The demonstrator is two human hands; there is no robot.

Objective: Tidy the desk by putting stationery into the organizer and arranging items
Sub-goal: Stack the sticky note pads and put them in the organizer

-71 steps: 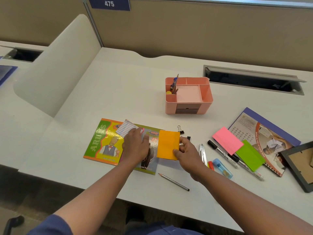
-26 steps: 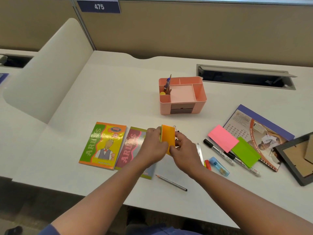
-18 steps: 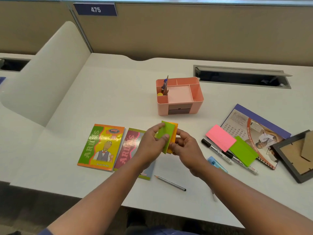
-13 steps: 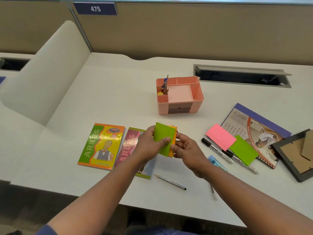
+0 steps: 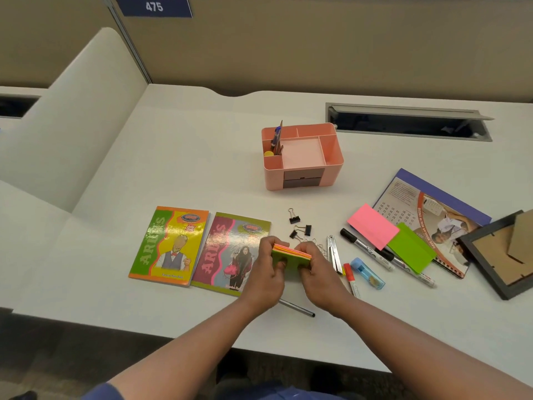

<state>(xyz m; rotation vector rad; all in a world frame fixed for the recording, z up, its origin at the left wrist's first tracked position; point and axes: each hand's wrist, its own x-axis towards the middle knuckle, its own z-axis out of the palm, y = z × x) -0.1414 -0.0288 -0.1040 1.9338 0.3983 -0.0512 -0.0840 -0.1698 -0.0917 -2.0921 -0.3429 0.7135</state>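
Both hands hold a small stack of sticky notes (image 5: 291, 256) just above the near middle of the white desk (image 5: 178, 157). The left hand (image 5: 266, 274) grips the stack's left end, fingers curled over the far edge and thumb on the green face; the right hand (image 5: 317, 277) pinches the right end the same way. The stack's edge shows pink, orange and green layers.

The pink organizer (image 5: 302, 155) stands farther back, well apart from the hands, with a pen upright in its left compartment. Two notebooks (image 5: 199, 246) lie side by side to the left of the hands. Three binder clips (image 5: 300, 226) sit just beyond the stack. To the right lie a pink pad (image 5: 372, 225), a green pad (image 5: 411, 251), two markers (image 5: 383, 256) and a blue eraser (image 5: 367, 272). A pencil (image 5: 297, 307) lies under the wrists.
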